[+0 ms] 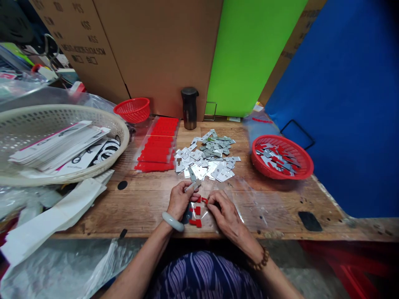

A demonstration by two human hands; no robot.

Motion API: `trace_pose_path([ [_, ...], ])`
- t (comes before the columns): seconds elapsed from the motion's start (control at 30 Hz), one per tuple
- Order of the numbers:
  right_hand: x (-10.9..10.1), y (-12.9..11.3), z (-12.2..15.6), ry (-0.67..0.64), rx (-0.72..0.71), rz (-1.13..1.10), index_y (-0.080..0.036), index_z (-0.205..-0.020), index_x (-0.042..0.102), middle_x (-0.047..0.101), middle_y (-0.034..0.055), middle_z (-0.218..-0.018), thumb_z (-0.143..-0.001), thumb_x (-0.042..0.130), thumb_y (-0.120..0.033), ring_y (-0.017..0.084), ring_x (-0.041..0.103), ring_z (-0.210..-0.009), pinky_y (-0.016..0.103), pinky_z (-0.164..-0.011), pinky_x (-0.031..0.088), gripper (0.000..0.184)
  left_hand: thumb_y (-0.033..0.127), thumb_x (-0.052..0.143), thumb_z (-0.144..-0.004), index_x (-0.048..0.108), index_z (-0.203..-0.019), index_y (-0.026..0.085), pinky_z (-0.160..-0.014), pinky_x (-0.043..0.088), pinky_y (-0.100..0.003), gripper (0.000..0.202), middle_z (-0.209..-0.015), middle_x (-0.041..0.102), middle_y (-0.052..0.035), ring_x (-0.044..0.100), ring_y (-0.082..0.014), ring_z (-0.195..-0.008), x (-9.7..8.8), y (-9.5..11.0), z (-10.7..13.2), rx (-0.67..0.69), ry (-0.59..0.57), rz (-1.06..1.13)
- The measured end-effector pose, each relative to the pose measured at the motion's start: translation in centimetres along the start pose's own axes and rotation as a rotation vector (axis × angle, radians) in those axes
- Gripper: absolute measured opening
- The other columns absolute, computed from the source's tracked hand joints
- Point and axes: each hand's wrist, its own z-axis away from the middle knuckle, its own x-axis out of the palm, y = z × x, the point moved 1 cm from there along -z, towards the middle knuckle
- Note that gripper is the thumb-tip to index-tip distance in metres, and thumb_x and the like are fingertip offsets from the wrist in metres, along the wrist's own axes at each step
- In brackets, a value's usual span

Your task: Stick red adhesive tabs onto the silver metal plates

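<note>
My left hand (181,199), with a pale bangle at the wrist, is closed on a flat metal plate (193,186) near the table's front. Thumb and finger of my right hand (225,209) pinch a small red plastic piece (205,200). Between the hands, small red pieces (195,223) lie in a column on a see-through plastic sheet. Just beyond my fingers spreads a loose pile of flat silvery metal plates (205,155) with holes and slots. Left of this pile, rows of red plastic strips (157,145) lie on see-through film.
On the right stands a red basket (307,168) holding metal plates with red parts. A large cream basket (123,137) with printed cards is at the left. At the back are a small red basket (134,111), a dark flask (189,109) and cardboard (162,50).
</note>
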Motion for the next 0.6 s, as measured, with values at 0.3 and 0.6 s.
trace_pose_path([
  [0.3,-0.9,-1.6,1.3,-0.127,0.018,-0.066,-0.02,-0.078,0.048,0.056,0.0042,-0.1,-0.086,0.044,-0.011,0.017,0.05,-0.101,0.032,-0.09,0.037,0.013,0.022,0.069,-0.071,0.06,-0.086,0.01,-0.057,0.054,-0.018,0.022,-0.071,0.07,-0.0054,0.067,-0.0111,-0.059,-0.5,0.2,0.4,0.013,0.024,0.008],
  [0.6,-1.8,-1.3,1.3,-0.024,0.205,-0.281,-0.019,-0.077,0.052,0.053,-0.0021,-0.073,-0.082,0.054,-0.022,0.013,0.051,-0.07,0.024,-0.064,0.041,0.006,0.018,0.07,-0.071,0.056,-0.093,0.01,-0.061,0.056,-0.021,0.028,-0.074,0.072,-0.0112,0.069,-0.0158,-0.063,-1.6,1.4,3.4,-0.167,-0.128,0.035],
])
